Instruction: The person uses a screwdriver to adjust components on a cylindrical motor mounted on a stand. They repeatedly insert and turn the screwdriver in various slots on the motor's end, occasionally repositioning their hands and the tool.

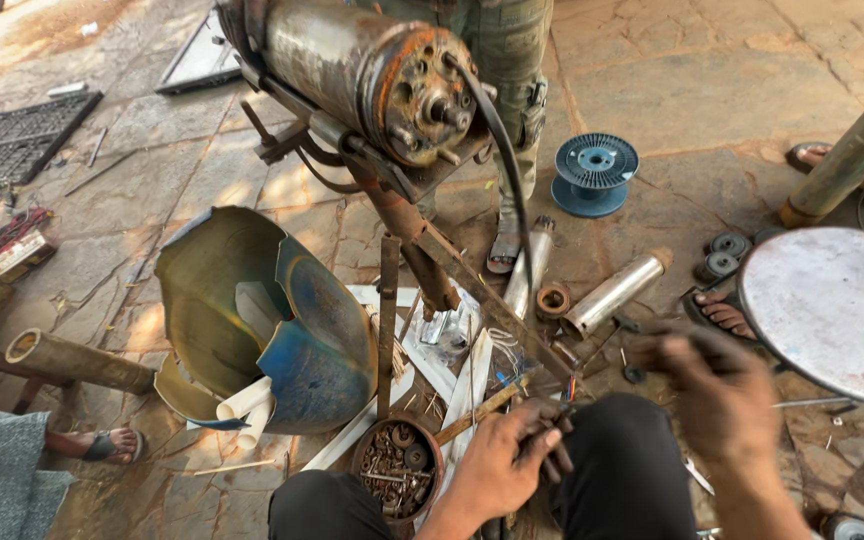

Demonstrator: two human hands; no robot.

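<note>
Left hand (497,465) low centre, just above the knee: fingers (542,440) curled tight round a small dark part (549,420); can't tell what it is. It sits at the lower end of a thin metal strip (472,412) that slants down-left toward the tin.

Right hand (717,395) raised to the right of it, motion-blurred. Fingers look partly curled, maybe pinching something thin; can't tell if anything is held. The two hands are near each other, not touching.

Between the knees, on the stone floor (732,110): round tin (397,468) full of rusty nuts, bolts and washers, just left of left hand.

Above the hands: rusty motor housing (367,70) clamped on a steel stand (402,230), shaft end facing the camera, black cable (507,160) hanging off it down toward the hands.

Left of the stand: cut blue drum (267,315) lying on its side, open end up-left, white tubes (247,405) at its mouth. White strips (467,385) scattered on the floor under the stand.

Right of the stand: two shiny metal cylinders (612,292) lying on the floor, a small ring (552,300) between them. Blue empty spool (594,172) further back. Round metal disc (837,310) at the right edge, black rollers (722,255) beside it.

Other people: sandalled foot (102,445) at the left edge, bare toes (724,312) by the disc, someone's legs (512,60) behind the motor.
</note>
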